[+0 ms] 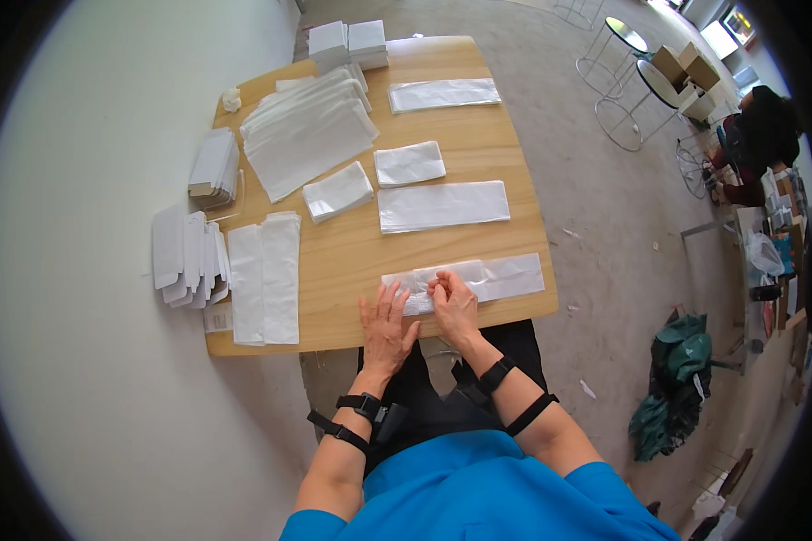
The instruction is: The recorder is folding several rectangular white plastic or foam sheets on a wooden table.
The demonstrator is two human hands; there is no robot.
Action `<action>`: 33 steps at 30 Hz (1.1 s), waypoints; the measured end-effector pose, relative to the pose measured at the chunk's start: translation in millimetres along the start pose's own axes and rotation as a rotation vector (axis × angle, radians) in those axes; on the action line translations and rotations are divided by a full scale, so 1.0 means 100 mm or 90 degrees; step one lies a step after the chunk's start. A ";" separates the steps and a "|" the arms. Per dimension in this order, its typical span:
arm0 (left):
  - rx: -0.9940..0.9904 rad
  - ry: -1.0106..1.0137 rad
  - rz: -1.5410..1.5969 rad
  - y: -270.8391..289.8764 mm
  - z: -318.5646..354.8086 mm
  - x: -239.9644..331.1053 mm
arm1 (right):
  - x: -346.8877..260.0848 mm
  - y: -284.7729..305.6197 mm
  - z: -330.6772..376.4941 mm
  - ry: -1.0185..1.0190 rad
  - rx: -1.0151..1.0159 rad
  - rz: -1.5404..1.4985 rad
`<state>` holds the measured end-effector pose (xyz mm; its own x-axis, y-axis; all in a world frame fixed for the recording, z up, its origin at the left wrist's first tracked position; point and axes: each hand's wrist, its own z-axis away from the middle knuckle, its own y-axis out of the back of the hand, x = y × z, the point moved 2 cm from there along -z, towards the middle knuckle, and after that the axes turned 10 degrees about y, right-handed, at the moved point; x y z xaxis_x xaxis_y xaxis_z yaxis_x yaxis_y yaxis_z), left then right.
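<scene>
From where I stand, the person's left hand lies over the left end of a long, flat, translucent white plastic sleeve, its fingers somewhat spread, while the right hand bends its fingers inward on the sleeve's middle; I cannot tell whether they pinch the plastic. The sleeve lies along the near edge of a pale wooden surface with rounded corners. At the near left corner, a small pale label carries dark marks too tiny to make out. Flattened white cardboard cartons overlap along the left edge, just behind the label, with a stack of white folded cards beyond them. An open brown cardboard box stands well off to the right, its contents hidden from me. Bare wood runs between the sleeve and a long white plastic packet behind it, and between the left hand and the tall white sheets on the left. Past the right edge, grey concrete floor stretches toward a heap of dark green plastic bags.
</scene>
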<state>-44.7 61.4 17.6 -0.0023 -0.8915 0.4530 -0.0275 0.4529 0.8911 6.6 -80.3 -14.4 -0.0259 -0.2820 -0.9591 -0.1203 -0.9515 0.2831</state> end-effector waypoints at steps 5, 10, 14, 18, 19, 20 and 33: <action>0.069 -0.022 0.046 0.01 -0.01 -0.02 | -0.06 -0.01 0.02 -0.013 0.007 0.002; 0.132 0.053 0.140 -0.03 -0.04 -0.07 | -0.06 -0.01 0.01 -0.016 0.009 0.005; 0.142 0.102 0.181 0.01 -0.04 -0.07 | -0.08 0.01 0.00 -0.017 0.004 0.023; 0.103 0.003 0.025 0.08 -0.03 0.20 | -0.04 0.00 -0.01 -0.012 0.009 0.015; 0.103 0.007 0.017 0.06 -0.03 0.20 | -0.06 0.00 -0.01 -0.011 0.010 0.016; 0.102 0.010 0.008 0.04 -0.02 0.19 | -0.07 -0.01 -0.01 -0.010 0.012 0.017; 0.144 0.110 0.184 -0.10 -0.02 0.01 | -0.07 -0.01 -0.02 -0.019 0.019 0.033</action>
<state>-42.0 55.9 8.9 0.1254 -0.7047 0.6984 -0.2694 0.6533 0.7076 9.3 -77.6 -8.3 -0.0618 -0.3265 -0.9432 -0.1477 -0.9316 0.3322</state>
